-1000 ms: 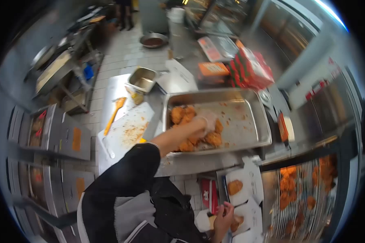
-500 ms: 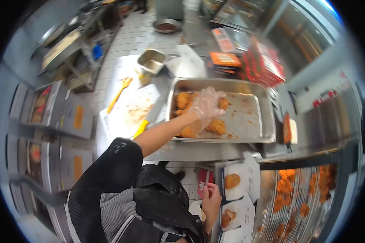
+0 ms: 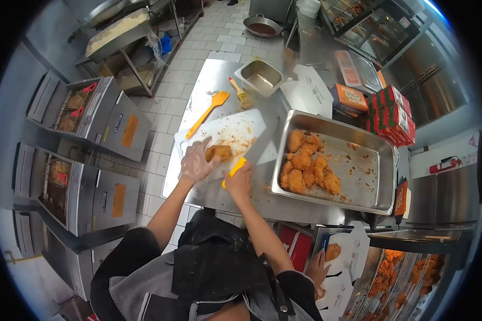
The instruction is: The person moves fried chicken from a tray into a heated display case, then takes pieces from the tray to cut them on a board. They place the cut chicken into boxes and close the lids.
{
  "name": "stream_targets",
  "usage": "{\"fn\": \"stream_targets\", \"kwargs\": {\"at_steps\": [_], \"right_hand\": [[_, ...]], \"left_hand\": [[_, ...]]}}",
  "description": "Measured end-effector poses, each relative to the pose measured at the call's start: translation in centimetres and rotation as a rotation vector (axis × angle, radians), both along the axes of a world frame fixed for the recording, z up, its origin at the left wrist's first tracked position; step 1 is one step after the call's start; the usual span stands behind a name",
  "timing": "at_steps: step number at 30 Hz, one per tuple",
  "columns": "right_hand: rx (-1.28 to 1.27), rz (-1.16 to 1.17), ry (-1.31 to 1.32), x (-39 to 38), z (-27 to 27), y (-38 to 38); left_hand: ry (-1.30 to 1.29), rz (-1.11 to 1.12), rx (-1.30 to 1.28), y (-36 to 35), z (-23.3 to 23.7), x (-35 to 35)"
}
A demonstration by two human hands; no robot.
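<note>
My left hand (image 3: 196,161), in a clear plastic glove, holds a piece of fried chicken (image 3: 219,153) on the white cutting board (image 3: 235,124). Its fingertips press against the piece's left side. My bare right hand (image 3: 238,181) is wrapped round the yellow handle of a cleaver (image 3: 263,142). The broad blade is smeared by motion and tilts up to the right of the chicken. Crumbs lie about the board. To the right, a deep steel tray (image 3: 377,204) contains several fried chicken pieces (image 3: 308,163) heaped at its left end.
Behind the board lie an orange spatula (image 3: 208,114), a brush (image 3: 241,95) and a steel pan (image 3: 259,76). Red boxes (image 3: 393,119) stand beyond the tray. Another person's hand (image 3: 317,269) is by open white boxes (image 3: 353,251) at lower right. Fryers (image 3: 112,125) line the left.
The gloved left hand has moved from the tray to the cutting board with a piece of chicken. My right hand now grips the cleaver, whose handle lay at the board before. The view has shifted.
</note>
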State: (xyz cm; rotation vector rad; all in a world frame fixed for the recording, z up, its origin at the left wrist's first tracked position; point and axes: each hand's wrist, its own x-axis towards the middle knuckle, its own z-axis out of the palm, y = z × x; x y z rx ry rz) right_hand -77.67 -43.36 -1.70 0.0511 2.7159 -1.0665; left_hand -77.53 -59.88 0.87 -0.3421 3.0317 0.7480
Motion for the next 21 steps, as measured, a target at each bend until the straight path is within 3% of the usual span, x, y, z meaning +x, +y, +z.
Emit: {"fn": "stream_targets", "kwargs": {"at_steps": [1,3,4,6,7,9,10,12,15,18,21], "right_hand": [[0.025,0.000,-0.013,-0.1,-1.5,-0.5],[-0.064,-0.092,0.224,-0.1,-3.7,-0.4],[-0.038,-0.079,0.219,-0.2,-2.8,0.3],[-0.064,-0.247,-0.048,0.1,0.4,2.2],[-0.044,-0.242,-0.053,0.9,2.3,2.8],[-0.018,0.012,0.030,2.6,5.5,4.1],[-0.002,0.007,0.017,2.5,5.9,4.3],[0.206,0.220,-0.093,1.9,6.5,4.8],[0.307,0.344,-0.151,0.2,8.8,6.1],[0.289,0.437,-0.119,-0.2,7.2,8.1],[0.312,0.340,-0.171,-2.2,1.8,5.6]], "left_hand": [[0.103,-0.078,0.013,-1.5,-1.3,0.9],[0.049,-0.138,0.110,-2.8,-3.8,1.6],[0.128,-0.153,0.283,-2.8,-4.6,1.5],[0.212,-0.210,0.538,-2.6,-6.0,0.5],[0.208,-0.201,0.557,-2.5,-6.1,-0.2],[0.400,-0.236,0.439,-1.7,-6.0,-1.2],[0.391,-0.143,0.446,-0.9,-4.8,-1.6],[0.363,-0.160,0.451,-0.8,-5.5,-1.9],[0.329,-0.167,0.432,-0.7,-6.4,-1.9],[0.309,-0.171,0.414,-0.4,-6.8,-2.1],[0.305,-0.196,0.389,-0.8,-7.6,-2.0]]}}
